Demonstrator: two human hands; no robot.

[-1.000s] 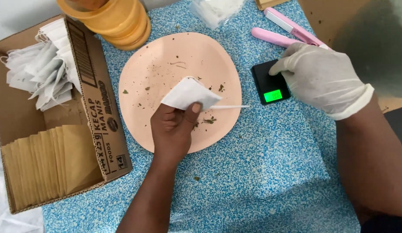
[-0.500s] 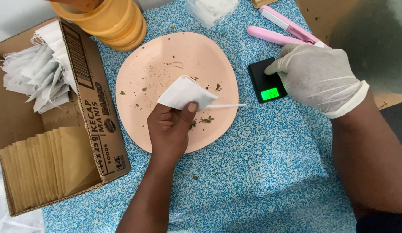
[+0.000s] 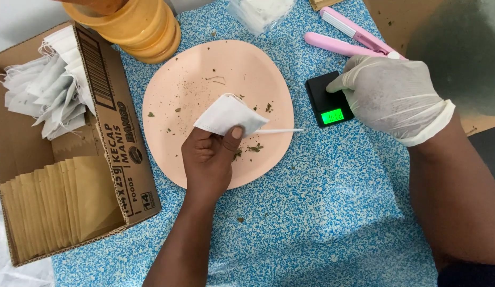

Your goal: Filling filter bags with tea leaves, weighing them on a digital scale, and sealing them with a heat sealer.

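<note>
Now weighing: left hand (image 3: 207, 159) pinching a white tea bag (image 3: 226, 114) over the plate (image 3: 173, 90).
Right of the plate, gloved right hand (image 3: 391, 95) resting loosely curled on the scale (image 3: 327, 101), gripping nothing; next, probably bag onto scale, hand clear first.

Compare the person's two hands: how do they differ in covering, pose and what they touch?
The left hand is bare; the right hand wears a white glove. The left hand pinches a white paper filter bag over the round peach plate, while the right hand rests on the small black digital scale. The left fingers are curled shut; the right fingers lie loosely bent. Both are above the blue speckled table.
</note>
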